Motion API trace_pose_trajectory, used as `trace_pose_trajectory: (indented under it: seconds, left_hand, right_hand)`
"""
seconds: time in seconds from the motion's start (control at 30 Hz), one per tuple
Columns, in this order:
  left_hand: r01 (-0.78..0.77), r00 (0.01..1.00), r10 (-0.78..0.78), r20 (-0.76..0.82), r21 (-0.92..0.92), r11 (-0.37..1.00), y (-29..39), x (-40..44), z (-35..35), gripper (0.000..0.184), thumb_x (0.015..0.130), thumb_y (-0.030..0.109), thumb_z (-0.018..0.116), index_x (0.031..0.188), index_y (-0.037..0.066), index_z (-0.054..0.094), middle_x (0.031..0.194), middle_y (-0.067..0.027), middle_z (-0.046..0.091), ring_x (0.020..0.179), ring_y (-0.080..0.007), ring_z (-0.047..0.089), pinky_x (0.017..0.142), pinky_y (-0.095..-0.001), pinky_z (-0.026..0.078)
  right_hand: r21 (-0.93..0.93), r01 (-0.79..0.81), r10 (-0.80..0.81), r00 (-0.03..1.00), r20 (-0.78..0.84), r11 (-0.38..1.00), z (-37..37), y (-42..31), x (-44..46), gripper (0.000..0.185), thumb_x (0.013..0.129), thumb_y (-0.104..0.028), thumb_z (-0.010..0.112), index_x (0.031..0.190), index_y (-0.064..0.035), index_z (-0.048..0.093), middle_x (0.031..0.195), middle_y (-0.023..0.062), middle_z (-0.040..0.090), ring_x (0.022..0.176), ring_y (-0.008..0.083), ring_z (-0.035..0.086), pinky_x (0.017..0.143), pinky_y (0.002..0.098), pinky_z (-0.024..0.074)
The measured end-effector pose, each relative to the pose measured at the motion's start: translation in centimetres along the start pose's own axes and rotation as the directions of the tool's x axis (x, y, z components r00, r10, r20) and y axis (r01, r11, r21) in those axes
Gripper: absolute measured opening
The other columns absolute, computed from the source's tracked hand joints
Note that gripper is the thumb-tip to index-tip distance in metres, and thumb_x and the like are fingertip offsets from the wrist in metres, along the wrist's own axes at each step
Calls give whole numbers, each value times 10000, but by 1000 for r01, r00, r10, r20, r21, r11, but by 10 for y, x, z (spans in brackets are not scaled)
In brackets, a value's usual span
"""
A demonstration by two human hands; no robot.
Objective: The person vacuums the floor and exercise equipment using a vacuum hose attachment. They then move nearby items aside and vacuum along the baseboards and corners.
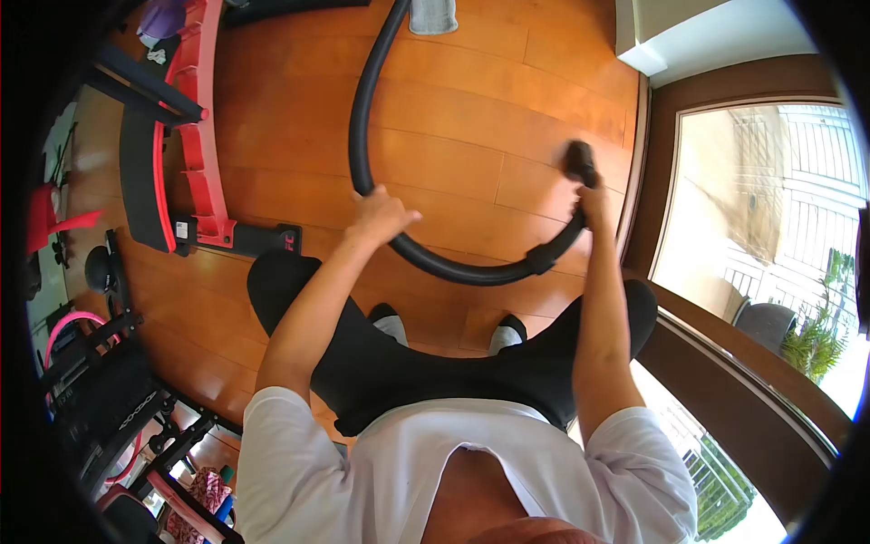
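Note:
A black corrugated-looking vacuum cleaner hose curves in a wide U above the wooden floor. My left hand is closed around its left side, with the thumb sticking out. At the other end, my right hand grips the hose near its dark end piece. Motion blurs that end piece, so I cannot make out its exact shape. A thicker collar sits on the hose a little below my right hand. The hose's far end runs out of view at the top.
A red and black frame stands on the floor at left, with black exercise equipment below it. A grey cloth or pad lies at the top. Glass doors with brown frames border the right side. My feet rest on the floor.

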State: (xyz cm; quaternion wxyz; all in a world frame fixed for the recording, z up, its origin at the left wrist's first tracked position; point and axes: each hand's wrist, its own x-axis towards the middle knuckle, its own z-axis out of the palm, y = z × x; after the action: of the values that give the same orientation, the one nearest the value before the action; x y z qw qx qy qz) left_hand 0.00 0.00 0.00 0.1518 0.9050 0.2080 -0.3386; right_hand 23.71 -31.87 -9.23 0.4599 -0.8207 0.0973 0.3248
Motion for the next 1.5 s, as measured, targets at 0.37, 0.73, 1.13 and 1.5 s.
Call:
trace_pose_trajectory:
  seconds: [0.37, 0.73, 1.13, 1.5]
  left_hand:
    - [-142, 990, 119, -80, -411, 901, -35, 49, 41, 577, 891, 485, 623, 1191, -6, 592, 1106, -236, 657, 1092, -314, 620, 898, -425, 488]
    - [-455, 885, 385, -261, -312, 834, 81, 6, 103, 951, 791, 184, 724, 1532, 80, 137, 1117, -269, 615, 986, -438, 619, 810, -482, 514]
    - [-356, 897, 325, -300, -53, 933, 104, 31, 18, 547, 849, 322, 676, 1366, 332, 497, 825, -142, 702, 759, -362, 683, 671, -479, 539]
    - [-515, 842, 507, -183, 8, 857, 197, 39, 41, 591, 815, 180, 663, 1356, 338, 487, 904, -164, 694, 815, -374, 672, 709, -492, 542]
  right_hand:
    - [-148, 166, -160, 986, 52, 975, 169, -63, -49, 669, 836, -95, 612, 1416, -50, 282, 874, 242, 630, 756, 328, 679, 640, 449, 566]
    - [598, -214, -5, 939, 343, 772, 146, 29, -108, 402, 925, -224, 638, 1185, 18, 451, 948, 132, 572, 783, 254, 629, 693, 402, 559]
    - [-142, 337, -360, 914, -186, 931, -108, -25, -149, 487, 910, -193, 653, 1356, -42, 529, 1019, 131, 654, 890, 204, 635, 783, 317, 507]
    - [301, 407, -285, 882, -376, 862, -144, -39, -174, 430, 937, -140, 603, 1339, -12, 523, 1097, 88, 603, 864, 132, 636, 717, 250, 498]
